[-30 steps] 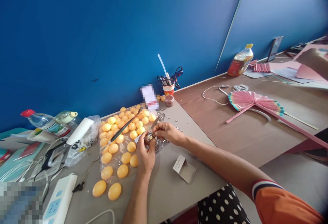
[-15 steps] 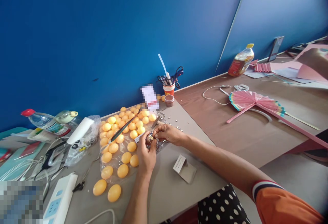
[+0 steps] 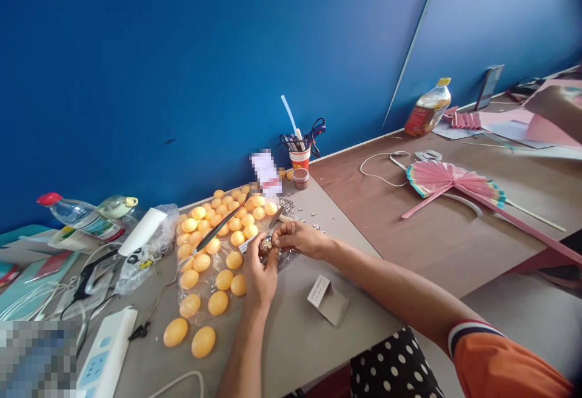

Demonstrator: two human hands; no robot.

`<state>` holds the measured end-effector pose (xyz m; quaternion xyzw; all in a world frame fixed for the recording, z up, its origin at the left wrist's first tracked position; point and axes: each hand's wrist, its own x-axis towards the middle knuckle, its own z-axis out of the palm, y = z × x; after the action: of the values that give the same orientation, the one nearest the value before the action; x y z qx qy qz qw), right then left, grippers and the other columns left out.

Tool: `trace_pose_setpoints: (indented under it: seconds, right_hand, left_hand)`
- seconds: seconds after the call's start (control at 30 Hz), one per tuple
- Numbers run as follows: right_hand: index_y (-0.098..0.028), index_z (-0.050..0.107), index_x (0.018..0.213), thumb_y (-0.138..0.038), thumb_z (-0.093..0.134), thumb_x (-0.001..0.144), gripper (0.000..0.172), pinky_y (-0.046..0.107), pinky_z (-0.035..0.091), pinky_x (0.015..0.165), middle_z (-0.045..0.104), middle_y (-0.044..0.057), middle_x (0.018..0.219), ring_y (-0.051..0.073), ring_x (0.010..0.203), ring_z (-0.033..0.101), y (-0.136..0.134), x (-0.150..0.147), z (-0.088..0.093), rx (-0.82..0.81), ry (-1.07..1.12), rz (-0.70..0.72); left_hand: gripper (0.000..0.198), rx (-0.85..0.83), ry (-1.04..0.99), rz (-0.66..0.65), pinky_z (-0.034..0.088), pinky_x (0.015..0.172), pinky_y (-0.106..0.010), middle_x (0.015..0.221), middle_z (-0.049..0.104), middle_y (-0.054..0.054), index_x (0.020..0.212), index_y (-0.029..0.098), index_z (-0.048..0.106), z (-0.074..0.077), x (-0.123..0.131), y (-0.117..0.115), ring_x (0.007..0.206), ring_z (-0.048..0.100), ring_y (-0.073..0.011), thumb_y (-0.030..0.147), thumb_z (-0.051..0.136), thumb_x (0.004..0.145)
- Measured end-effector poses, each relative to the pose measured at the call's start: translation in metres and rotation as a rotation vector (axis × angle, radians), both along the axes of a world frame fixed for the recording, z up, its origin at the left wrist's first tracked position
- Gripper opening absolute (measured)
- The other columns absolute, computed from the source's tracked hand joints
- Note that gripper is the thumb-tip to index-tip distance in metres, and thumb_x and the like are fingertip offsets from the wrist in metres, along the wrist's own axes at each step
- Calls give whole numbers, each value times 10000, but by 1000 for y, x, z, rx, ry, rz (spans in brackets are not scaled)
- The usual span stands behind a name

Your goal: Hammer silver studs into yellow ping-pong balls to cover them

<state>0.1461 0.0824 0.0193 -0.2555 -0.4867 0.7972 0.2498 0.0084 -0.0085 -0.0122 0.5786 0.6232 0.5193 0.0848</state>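
Observation:
My left hand (image 3: 259, 273) grips a small ball (image 3: 266, 244) covered with shiny studs, held just above the grey table (image 3: 291, 337). My right hand (image 3: 297, 237) has its fingers pinched against the right side of that ball; what sits in the pinch is too small to make out. Loose silver studs (image 3: 291, 207) lie scattered under and behind both hands. Several orange ping-pong balls (image 3: 218, 246) spread over a clear plastic bag to the left of my hands, with a dark green stick (image 3: 220, 228) lying across them.
A folded card tag (image 3: 326, 298) lies right of my arms. A paper cup of pens and scissors (image 3: 300, 149) and a small brown jar (image 3: 300, 178) stand by the blue wall. Water bottle (image 3: 79, 216), cables and power strip (image 3: 107, 352) at left. Pink paper fan (image 3: 448, 182) and drink bottle (image 3: 427, 110) on the brown table.
Both hands have dropped slightly toward the table with the studded ball between them. Another person's hand at the far right edge has shifted a little.

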Motion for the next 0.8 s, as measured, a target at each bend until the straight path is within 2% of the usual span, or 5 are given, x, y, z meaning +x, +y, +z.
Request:
trace_pose_setpoints:
  seconds: [0.3,0.5,0.8]
  right_hand:
    - [-147,652,713,-357,913,545,375,232,389,612,614,-25,665,98,626,526,0,1,1,-77,53,18]
    - [-139,678,695,-318,857,592,273,240,369,614,614,-22,643,88,603,479,0,0,-1,77,-58,-38]
    - [-152,680,672,-245,769,623,138,242,363,607,612,-20,643,97,615,470,0,1,2,123,-102,-20]
  left_hand:
    - [297,18,34,4,570,886,-409,1127,708,-130,1164,193,601,0,1,0,1048,676,-255,342,594,909]
    - [276,22,79,-13,572,862,-406,1095,707,-127,1162,190,601,-2,0,1,1020,681,-254,295,582,908]
    - [281,52,121,-17,568,856,-391,1083,703,-122,1174,192,597,-5,-1,2,1006,675,-246,241,584,897]
